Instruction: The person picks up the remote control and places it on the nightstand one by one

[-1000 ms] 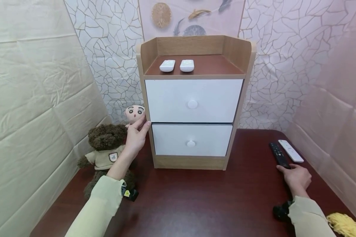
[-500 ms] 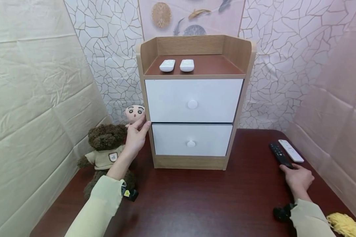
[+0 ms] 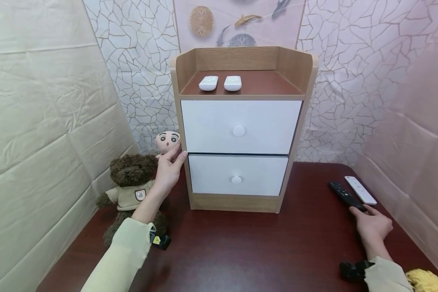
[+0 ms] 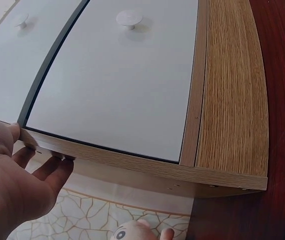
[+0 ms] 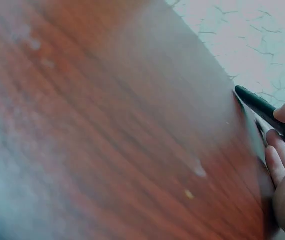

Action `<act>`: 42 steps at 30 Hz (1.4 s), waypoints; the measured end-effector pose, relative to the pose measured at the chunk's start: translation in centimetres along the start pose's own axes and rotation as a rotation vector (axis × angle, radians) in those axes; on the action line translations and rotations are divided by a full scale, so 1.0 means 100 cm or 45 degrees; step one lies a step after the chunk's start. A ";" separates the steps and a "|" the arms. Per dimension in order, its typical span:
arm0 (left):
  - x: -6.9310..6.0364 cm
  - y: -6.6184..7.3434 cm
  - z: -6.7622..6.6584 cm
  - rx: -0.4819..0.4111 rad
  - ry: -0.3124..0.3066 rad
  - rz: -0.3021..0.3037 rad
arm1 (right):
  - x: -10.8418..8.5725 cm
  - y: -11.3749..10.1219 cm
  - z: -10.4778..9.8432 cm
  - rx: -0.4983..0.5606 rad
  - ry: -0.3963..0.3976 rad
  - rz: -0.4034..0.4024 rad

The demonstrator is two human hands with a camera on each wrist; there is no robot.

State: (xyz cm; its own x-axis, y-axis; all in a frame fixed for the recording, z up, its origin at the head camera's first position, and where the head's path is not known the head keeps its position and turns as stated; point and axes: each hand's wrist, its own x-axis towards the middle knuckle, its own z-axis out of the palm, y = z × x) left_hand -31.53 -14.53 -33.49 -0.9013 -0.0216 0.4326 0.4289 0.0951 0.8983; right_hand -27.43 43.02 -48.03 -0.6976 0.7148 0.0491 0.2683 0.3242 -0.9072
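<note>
On the right of the table (image 3: 237, 247) | right hand (image 3: 373, 226) pinches one black remote (image 3: 344, 195), seemingly tilted, near one white remote (image 3: 360, 190) | left hand (image 3: 168, 172) grips edge of one cabinet (image 3: 237, 202) | two drawers (image 3: 211, 125), two white devices (image 3: 209, 83) atop

Left arm (image 3: 129, 239) stretched forward, left fingers (image 4: 58, 176) gripping; right fingers (image 5: 276, 161) pinching.

From here the cabinet (image 3: 235, 202) looks like grained wood, its drawers (image 3: 211, 125) smooth and slightly glossy. The black remote (image 3: 344, 195) seems plastic, the desk (image 3: 233, 247) polished wood (it catches a soft sheen), the bear (image 3: 133, 170) rough, curly plush, the drape (image 3: 51, 142) creased cloth.
</note>
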 end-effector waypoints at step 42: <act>0.001 -0.001 -0.002 0.005 -0.022 -0.015 | -0.048 -0.106 -0.040 1.523 -0.074 -0.026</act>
State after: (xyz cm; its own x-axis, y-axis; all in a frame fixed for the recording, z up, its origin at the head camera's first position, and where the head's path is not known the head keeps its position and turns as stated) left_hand -31.70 -14.79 -33.55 -0.9074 -0.0057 0.4203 0.4177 0.0992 0.9031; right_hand -24.29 38.64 -36.95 -0.7316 0.6773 0.0770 -0.5098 -0.4686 -0.7215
